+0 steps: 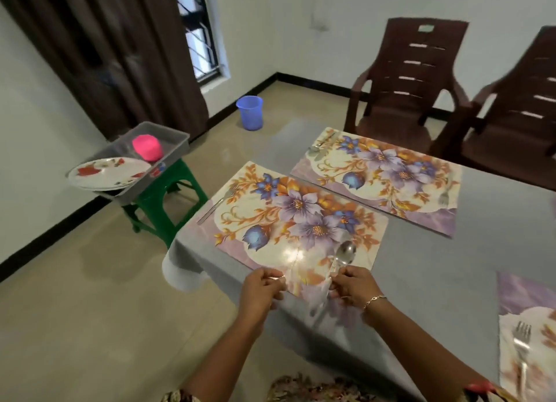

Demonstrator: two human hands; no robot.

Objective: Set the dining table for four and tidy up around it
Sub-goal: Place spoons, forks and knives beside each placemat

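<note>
The grey table bears a near placemat, a far placemat and a right-hand placemat.

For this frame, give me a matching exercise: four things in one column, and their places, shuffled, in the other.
Things:
1. spoon
2. bucket
3. plate
4. chairs

Places:
A. on the tray atop the green stool
B. beyond the far side of the table
C. on the floor near the window
D. held in the right hand

Pairs: 1-D; 2-C; 3-A; 4-B
</note>
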